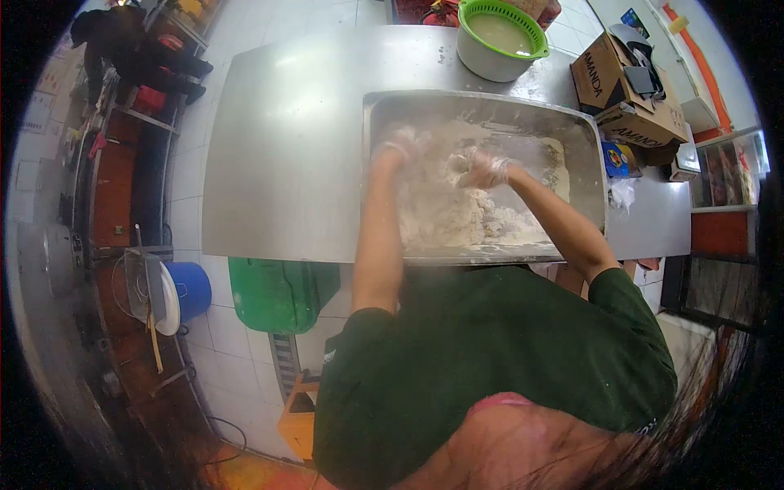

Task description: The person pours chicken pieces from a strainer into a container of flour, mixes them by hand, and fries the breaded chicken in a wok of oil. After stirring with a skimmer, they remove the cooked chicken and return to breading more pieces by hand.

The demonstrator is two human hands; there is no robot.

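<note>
A large rectangular metal tray holds pale floury dough, loose and crumbly at the near side and smeared over the bottom. My left hand, in a clear plastic glove, is over the tray's left part, its fingers blurred in a whitish haze. Near the middle, my right hand wears a similar glove coated with flour. Its fingers are curled in above the dough, and what lies inside them is hidden.
The tray stands on a steel table. Behind it is a white tub with a green strainer; cardboard boxes stand at right. Below the table edge are a green bin and a blue bucket. Another person is at far left.
</note>
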